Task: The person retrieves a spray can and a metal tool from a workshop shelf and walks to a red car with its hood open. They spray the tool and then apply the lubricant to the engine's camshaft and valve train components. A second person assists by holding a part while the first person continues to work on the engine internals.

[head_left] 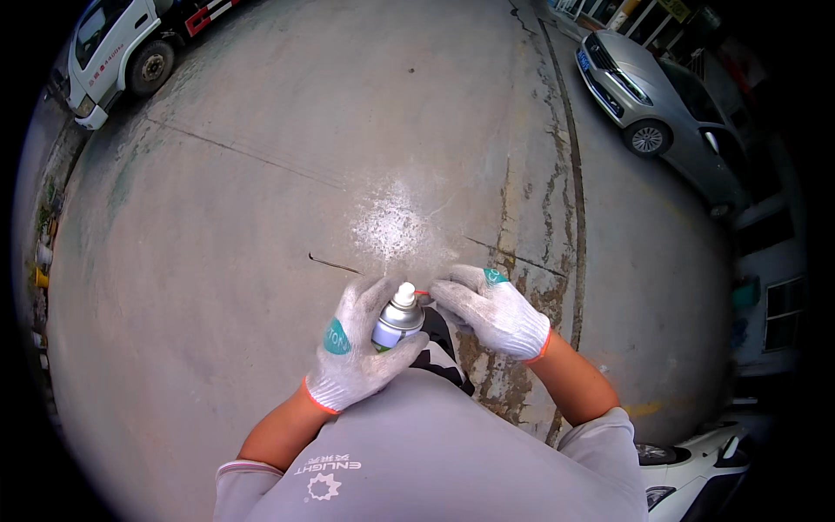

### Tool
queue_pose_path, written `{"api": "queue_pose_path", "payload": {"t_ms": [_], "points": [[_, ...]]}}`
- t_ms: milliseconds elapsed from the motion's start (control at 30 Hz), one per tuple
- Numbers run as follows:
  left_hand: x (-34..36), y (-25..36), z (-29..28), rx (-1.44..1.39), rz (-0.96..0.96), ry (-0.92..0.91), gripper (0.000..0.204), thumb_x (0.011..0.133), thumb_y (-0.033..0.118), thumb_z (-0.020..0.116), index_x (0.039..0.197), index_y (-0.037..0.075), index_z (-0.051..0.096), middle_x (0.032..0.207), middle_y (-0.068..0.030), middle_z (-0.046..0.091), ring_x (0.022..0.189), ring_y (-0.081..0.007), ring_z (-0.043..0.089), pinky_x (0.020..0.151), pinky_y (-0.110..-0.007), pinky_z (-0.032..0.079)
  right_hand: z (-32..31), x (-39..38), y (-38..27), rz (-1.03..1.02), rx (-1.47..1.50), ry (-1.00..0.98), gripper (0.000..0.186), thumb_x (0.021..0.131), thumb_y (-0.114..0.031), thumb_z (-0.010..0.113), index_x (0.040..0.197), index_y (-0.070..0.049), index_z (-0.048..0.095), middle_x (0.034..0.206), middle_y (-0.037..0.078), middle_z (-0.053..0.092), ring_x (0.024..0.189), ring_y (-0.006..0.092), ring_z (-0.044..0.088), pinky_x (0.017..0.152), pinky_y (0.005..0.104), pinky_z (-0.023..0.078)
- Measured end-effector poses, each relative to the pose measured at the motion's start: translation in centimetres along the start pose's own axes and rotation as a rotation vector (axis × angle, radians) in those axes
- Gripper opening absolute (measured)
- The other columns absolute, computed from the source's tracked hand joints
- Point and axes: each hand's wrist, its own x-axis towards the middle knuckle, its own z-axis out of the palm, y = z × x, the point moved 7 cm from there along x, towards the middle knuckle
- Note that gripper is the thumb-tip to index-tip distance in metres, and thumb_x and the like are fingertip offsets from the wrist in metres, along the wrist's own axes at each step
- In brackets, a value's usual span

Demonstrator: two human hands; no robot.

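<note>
My left hand (355, 341), in a whitish knit glove with an orange cuff, is wrapped round a spray can (398, 329) in front of my body. The can stands roughly upright, with a silver shoulder and a white nozzle (406, 294) on top. A short bit of thin red straw (422, 293) shows beside the nozzle. My right hand (494, 311), gloved the same way, is closed with its fingertips pinching the straw's right end. Those fingers hide the rest of the straw, and I cannot tell whether it sits in the nozzle.
A white splatter (391, 224) marks the concrete ground beyond the can. A thin dark hooked piece (335, 263) lies left of it. A white truck (117, 61) stands far left, a silver car (657, 96) far right, and a white car (696, 470) near right. A cracked strip (570, 174) runs along the ground.
</note>
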Motion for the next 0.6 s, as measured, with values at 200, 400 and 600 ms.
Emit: {"api": "queue_pose_path", "payload": {"t_ms": [200, 400, 600], "points": [[15.8, -13.0, -1.3, -0.244, -0.622, 0.126, 0.070, 0.090, 0.026, 0.075, 0.149, 0.001, 0.048, 0.141, -0.0173, 0.055, 0.127, -0.0263, 0.059, 0.105, -0.038, 0.050, -6.9, 11.5, -0.4, -0.455, -0.028, 0.627, 0.046, 0.096, -0.007, 0.062, 0.140, 0.003, 0.054, 0.137, 0.020, 0.059, 0.127, 0.0277, 0.059, 0.111, 0.0398, 0.046], [31.8, -19.0, -0.2, -0.080, -0.614, 0.017, 0.070, 0.096, 0.036, 0.068, 0.152, 0.001, 0.045, 0.143, -0.0190, 0.056, 0.132, -0.0316, 0.057, 0.112, -0.039, 0.045, -4.7, 30.4, -2.7, -0.113, 0.200, -0.026, 0.077, 0.093, -0.020, 0.075, 0.156, -0.002, 0.033, 0.135, 0.017, 0.061, 0.122, 0.0249, 0.062, 0.104, 0.0407, 0.052], [43.0, -30.4, -0.9, -1.280, -0.741, 0.293, 0.052, 0.104, 0.028, 0.050, 0.146, -0.004, 0.047, 0.121, -0.0191, 0.064, 0.104, -0.0271, 0.065, 0.085, -0.040, 0.055, -11.8, 44.9, -6.1, 0.039, 0.515, -0.206, 0.063, 0.093, -0.024, 0.075, 0.145, -0.003, 0.046, 0.123, 0.013, 0.067, 0.105, 0.0204, 0.069, 0.088, 0.0366, 0.059]]}}
